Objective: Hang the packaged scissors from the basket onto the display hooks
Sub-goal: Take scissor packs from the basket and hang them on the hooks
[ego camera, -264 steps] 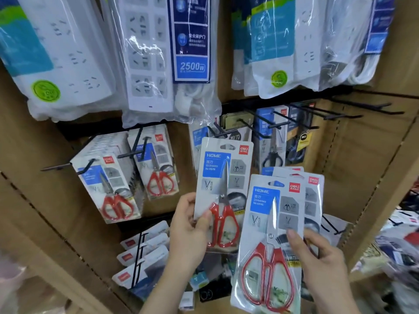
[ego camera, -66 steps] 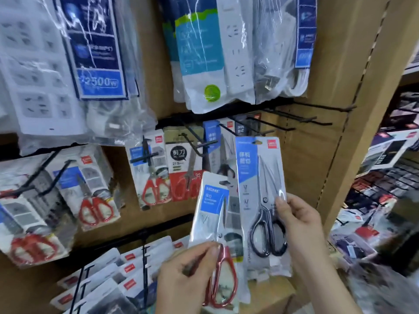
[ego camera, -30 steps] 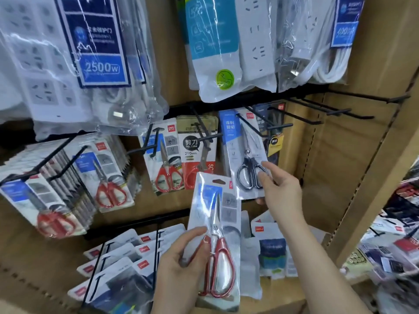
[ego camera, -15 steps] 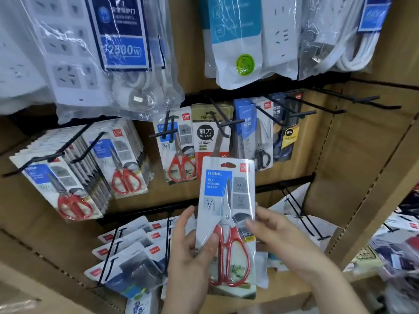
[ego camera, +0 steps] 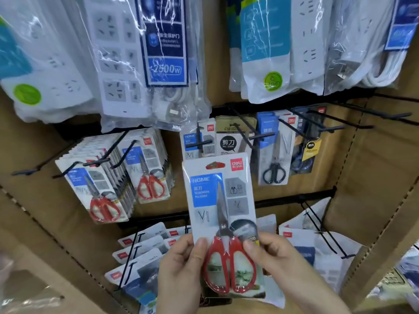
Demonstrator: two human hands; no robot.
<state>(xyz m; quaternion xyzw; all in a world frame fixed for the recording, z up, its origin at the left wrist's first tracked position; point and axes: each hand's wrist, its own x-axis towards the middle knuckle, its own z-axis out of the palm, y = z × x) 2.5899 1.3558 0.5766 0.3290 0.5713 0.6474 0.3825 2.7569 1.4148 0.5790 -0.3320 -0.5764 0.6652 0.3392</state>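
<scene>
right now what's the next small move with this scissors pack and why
Probably raise the red scissors pack up and slightly left, onto the hook carrying a matching HOME pack. Left hand and right hand grip its lower end; its hang hole sits just below that hook.

A blister pack of scissors point(ego camera: 223, 214), red handles down and steel blades pointing up, stands upright with its blue "HOME" label facing me. My left hand point(ego camera: 181, 268) and right hand point(ego camera: 278, 261) pinch its lower edges. Not yet hung, it sits just before the black wire hooks point(ego camera: 199, 143), which carry similar packs.
</scene>
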